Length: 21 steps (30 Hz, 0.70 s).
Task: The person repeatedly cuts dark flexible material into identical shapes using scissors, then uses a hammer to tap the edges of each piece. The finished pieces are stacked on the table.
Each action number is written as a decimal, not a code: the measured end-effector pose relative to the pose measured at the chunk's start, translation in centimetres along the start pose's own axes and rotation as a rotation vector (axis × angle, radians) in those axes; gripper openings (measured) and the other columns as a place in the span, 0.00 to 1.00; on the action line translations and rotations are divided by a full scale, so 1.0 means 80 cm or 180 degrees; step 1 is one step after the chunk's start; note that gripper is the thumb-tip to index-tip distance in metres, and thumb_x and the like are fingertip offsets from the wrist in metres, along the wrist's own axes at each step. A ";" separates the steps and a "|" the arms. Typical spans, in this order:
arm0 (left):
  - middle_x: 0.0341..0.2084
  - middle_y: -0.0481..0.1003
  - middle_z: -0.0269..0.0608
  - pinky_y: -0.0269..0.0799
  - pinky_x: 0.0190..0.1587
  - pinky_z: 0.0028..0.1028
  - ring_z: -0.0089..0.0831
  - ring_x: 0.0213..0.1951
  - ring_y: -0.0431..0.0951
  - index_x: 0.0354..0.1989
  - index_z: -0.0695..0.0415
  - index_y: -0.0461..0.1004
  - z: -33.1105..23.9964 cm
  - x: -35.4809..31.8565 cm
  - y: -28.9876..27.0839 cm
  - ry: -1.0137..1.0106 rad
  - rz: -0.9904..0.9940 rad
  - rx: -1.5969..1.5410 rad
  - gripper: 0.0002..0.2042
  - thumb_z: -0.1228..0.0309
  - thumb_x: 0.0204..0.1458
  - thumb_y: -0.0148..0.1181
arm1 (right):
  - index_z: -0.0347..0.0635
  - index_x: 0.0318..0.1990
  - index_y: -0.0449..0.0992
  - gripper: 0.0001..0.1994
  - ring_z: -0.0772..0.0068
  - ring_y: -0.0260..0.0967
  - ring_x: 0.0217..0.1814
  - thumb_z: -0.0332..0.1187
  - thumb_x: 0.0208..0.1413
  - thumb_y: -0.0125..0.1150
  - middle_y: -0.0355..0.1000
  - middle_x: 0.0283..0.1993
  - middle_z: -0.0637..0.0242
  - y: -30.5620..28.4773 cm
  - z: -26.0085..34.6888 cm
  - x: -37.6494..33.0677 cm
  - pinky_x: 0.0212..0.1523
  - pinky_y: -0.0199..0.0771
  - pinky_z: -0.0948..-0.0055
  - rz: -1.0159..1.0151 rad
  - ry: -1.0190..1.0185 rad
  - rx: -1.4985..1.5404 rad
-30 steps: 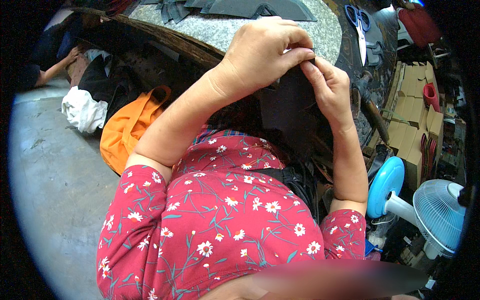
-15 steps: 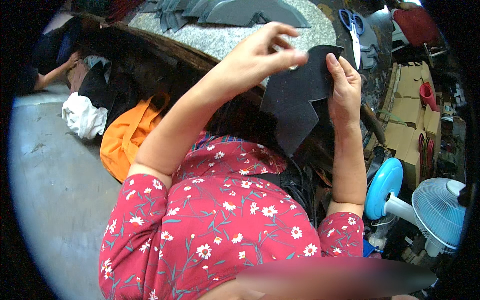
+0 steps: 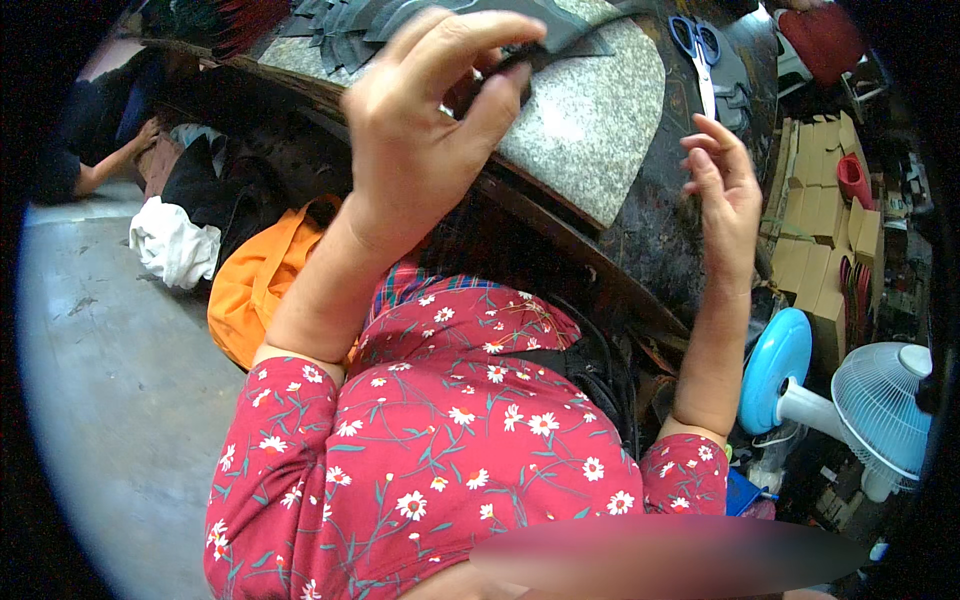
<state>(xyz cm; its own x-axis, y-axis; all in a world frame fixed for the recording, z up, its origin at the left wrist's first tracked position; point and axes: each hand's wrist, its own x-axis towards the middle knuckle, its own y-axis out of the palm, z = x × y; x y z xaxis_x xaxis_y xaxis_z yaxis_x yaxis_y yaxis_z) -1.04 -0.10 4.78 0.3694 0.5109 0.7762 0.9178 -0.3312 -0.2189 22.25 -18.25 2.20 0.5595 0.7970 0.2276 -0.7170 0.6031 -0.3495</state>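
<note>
My left hand (image 3: 430, 120) is raised over the near edge of a speckled stone slab (image 3: 600, 130), its thumb and fingers pinching a black cut piece (image 3: 565, 45). The piece shows nearly edge-on and stretches away to the right; whether it is leather or another sheet material I cannot tell. Beyond it, several dark cut pieces (image 3: 345, 35) overlap on the slab. My right hand (image 3: 725, 190) hovers past the slab's right side, holding nothing, its fingers loosely bent and apart. Closest to it are blue-handled scissors (image 3: 697, 55), lying on the dark worktable (image 3: 660, 210).
A blue and white fan (image 3: 880, 400) stands at the right, below cardboard boxes (image 3: 815, 220). On the left are an orange bag (image 3: 265, 285), a white cloth bundle (image 3: 172, 240) and another person's arm (image 3: 110, 165). Dark scraps (image 3: 735, 90) lie beside the scissors.
My right hand has let go of the black piece and moved slightly right and down. My left hand has taken the piece up and left, over the slab, turning it edge-on.
</note>
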 end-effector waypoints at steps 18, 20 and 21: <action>0.33 0.73 0.33 0.69 0.46 0.38 0.35 0.44 0.73 0.31 0.49 0.81 0.039 -0.036 0.033 0.1053 0.1945 0.1633 0.13 0.56 0.41 0.70 | 0.38 0.53 0.76 0.16 0.78 0.72 0.39 0.38 0.64 0.60 0.76 0.41 0.70 -0.096 -0.052 -0.047 0.38 0.72 0.76 -0.0733 0.0622 -0.1518; 0.32 0.72 0.37 0.68 0.47 0.36 0.37 0.42 0.73 0.33 0.52 0.79 0.020 -0.049 0.041 0.0876 0.1750 0.1681 0.15 0.55 0.43 0.69 | 0.37 0.54 0.76 0.15 0.85 0.69 0.37 0.36 0.66 0.58 0.75 0.41 0.72 -0.085 -0.033 -0.044 0.35 0.70 0.81 -0.0702 0.0544 -0.0517; 0.31 0.71 0.37 0.68 0.46 0.37 0.38 0.41 0.72 0.29 0.53 0.77 0.015 -0.052 0.045 0.0844 0.1657 0.1676 0.16 0.54 0.42 0.69 | 0.38 0.55 0.76 0.15 0.85 0.69 0.37 0.35 0.66 0.58 0.75 0.41 0.71 -0.079 -0.024 -0.044 0.35 0.70 0.81 -0.0561 0.0357 -0.0571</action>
<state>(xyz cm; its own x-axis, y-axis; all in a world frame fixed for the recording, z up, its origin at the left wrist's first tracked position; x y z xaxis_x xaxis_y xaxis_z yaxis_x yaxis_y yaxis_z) 0.88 -2.45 0.06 0.7848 0.1648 0.5975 0.6086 -0.0226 -0.7931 25.59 -24.93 1.82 0.7188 0.6657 0.2005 -0.5250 0.7088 -0.4711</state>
